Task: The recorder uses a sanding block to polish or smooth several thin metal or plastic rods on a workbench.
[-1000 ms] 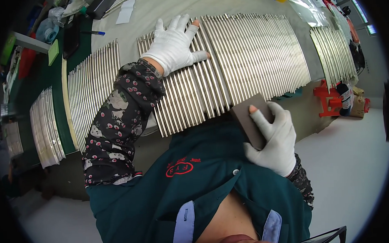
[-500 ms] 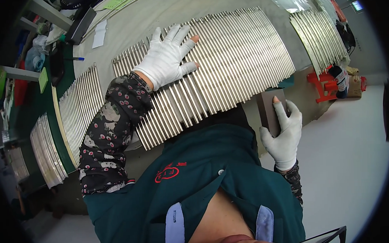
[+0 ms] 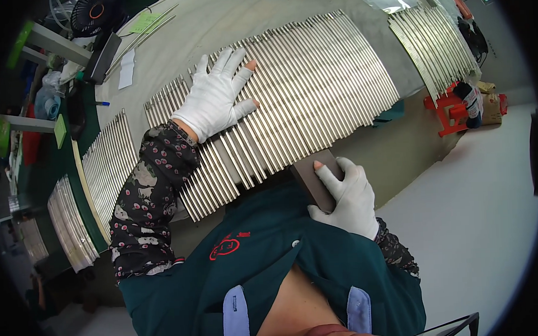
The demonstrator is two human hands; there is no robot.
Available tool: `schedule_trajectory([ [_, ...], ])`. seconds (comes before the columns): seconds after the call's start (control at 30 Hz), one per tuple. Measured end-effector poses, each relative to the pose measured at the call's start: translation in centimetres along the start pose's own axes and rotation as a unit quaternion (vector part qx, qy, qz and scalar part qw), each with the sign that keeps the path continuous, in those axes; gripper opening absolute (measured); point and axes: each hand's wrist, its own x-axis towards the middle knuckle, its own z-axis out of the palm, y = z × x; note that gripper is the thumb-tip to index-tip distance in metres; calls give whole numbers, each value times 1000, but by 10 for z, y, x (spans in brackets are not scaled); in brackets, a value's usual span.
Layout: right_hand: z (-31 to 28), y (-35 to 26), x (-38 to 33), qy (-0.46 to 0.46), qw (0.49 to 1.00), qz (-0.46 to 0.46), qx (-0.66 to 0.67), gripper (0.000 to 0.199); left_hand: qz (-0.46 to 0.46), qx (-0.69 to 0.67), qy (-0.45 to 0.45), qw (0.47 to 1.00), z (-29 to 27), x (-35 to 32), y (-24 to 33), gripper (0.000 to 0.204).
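A wide row of thin, shiny metal rods [image 3: 313, 77] lies side by side on the table, with a few gaps left of the middle. My left hand [image 3: 214, 99], in a white glove with bare thumb and fingertip, rests flat on the rods, fingers spread. Gloved the same way, my right hand [image 3: 354, 202] grips a flat-sided grey-brown block [image 3: 312, 177] at the row's near edge. The block's far end is right by the near rod ends; whether it touches them I cannot tell.
More rods [image 3: 109, 147] lie at the left, and another bundle [image 3: 434, 49] at the far right. A red stool [image 3: 451, 111] stands beyond the table's right side. Toward the back left are a white paper strip [image 3: 127, 69], a blue pen [image 3: 102, 104] and a black fan [image 3: 92, 14].
My right hand has moved left with the block, from beyond the row's right part to nearer its middle. My left hand stays spread on the rods; the whole view has shifted slightly.
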Motion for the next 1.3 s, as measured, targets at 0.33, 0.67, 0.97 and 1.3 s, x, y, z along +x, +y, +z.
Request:
schedule_trajectory([
  [0.33, -19, 71, -6, 51, 998, 30, -5, 77, -7, -21, -20, 1000, 0, 33, 27, 85],
  [0.67, -44, 143, 5, 93, 994, 56, -12, 76, 26, -40, 4, 999, -17, 97, 51, 83],
  [0.97, -83, 225, 16, 120, 991, 62, -13, 73, 86, -87, -17, 992, -29, 219, 93, 87],
  [1.3, -102, 298, 4, 143, 980, 135, -19, 75, 219, -86, -12, 972, -10, 369, 175, 63],
])
